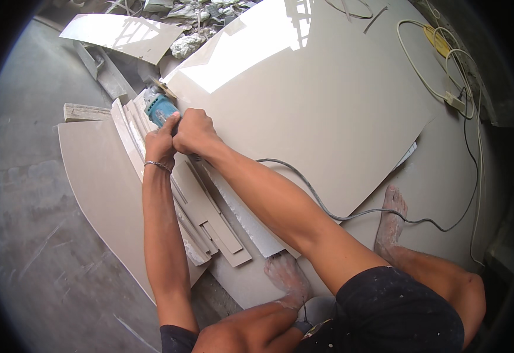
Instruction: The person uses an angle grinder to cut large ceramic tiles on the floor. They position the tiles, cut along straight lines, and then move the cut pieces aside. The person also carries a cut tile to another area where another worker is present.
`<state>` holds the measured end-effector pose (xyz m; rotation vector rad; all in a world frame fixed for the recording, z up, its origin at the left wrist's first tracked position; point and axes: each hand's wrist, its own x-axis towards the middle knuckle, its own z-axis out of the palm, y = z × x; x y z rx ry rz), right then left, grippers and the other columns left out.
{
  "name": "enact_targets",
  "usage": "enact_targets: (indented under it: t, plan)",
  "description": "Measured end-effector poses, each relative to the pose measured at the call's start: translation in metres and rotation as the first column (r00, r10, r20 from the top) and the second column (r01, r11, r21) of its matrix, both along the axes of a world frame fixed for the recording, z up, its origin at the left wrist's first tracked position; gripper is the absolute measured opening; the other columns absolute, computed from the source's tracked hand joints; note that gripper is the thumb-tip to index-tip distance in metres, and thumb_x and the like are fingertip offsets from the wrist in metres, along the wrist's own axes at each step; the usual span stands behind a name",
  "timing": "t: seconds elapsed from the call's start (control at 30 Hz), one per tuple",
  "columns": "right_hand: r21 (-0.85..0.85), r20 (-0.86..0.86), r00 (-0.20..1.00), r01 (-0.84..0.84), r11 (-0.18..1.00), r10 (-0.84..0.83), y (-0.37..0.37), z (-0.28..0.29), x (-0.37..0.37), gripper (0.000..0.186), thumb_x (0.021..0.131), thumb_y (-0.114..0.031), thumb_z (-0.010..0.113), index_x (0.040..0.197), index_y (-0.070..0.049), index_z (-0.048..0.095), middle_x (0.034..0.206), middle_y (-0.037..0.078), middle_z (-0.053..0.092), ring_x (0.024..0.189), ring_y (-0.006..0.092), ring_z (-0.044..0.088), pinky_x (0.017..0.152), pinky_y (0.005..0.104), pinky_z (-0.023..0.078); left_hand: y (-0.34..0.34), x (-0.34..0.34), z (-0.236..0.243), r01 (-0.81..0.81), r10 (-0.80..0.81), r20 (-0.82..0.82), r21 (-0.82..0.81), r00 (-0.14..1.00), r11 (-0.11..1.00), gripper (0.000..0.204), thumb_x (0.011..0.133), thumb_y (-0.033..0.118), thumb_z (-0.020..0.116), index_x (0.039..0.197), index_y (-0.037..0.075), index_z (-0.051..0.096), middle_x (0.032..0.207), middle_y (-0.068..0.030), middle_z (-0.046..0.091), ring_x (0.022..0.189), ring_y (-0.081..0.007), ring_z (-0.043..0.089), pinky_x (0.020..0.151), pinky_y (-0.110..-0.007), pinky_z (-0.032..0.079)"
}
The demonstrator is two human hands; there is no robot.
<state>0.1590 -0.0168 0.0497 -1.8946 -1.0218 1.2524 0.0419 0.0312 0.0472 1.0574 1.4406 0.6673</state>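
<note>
A teal angle grinder [161,109] is gripped in both my hands at the far end of my outstretched arms. My left hand [160,143] wraps its body, thumb along the top; a bracelet circles that wrist. Just to the right, my right hand [194,130] is closed round the rear of the tool, its fingers mostly hidden. The grinder's head lies at the left edge of a large beige panel [304,112]; whether the disc touches it I cannot tell. Under my hands and forearms lie several long cut strips [201,206] of similar board.
A grey power cord [310,188] runs across the panel past my right foot [391,217] to a cable with a socket block [454,101]. Rubble [189,44] and a board offcut [121,35] lie at the far left. My left foot [288,276] is beside the strips.
</note>
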Motion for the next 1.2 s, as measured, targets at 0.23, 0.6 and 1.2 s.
enact_targets:
  t: [0.23,0.6,1.2]
  plan:
    - [0.0,-0.001,1.0,0.002,1.0,-0.002,-0.0024,-0.0014,0.0003,0.038,0.07,-0.01,0.082,0.101,0.008,0.071,0.111,0.03,0.072,0.11,0.042,0.072,0.093,0.0428,0.061,-0.0027,0.0007,0.0,-0.001,0.001,-0.017,0.013,1.0,1.0,0.042,0.09,0.027,0.084,0.102,-0.012,0.071,0.092,-0.0112,0.073,0.075,-0.0171,0.07,0.063,-0.031,0.053]
    - [-0.014,0.012,1.0,-0.015,1.0,0.015,0.002,0.0015,0.0004,0.038,0.071,-0.01,0.082,0.102,0.008,0.071,0.113,0.029,0.072,0.112,0.0409,0.072,0.095,0.0419,0.06,0.0014,0.0017,0.001,0.003,-0.004,-0.01,-0.006,1.0,1.0,0.039,0.09,0.024,0.083,0.1,-0.012,0.073,0.093,-0.0114,0.074,0.077,-0.0175,0.07,0.064,-0.032,0.054]
    - [-0.002,0.009,1.0,0.003,1.0,-0.003,-0.0046,-0.0014,0.0001,0.04,0.069,-0.011,0.085,0.102,0.008,0.071,0.112,0.029,0.073,0.111,0.0409,0.072,0.095,0.042,0.061,-0.006,0.0015,0.0011,-0.001,0.001,-0.016,-0.001,1.0,1.0,0.041,0.09,0.026,0.084,0.098,-0.012,0.072,0.089,-0.0107,0.073,0.071,-0.017,0.069,0.058,-0.03,0.052]
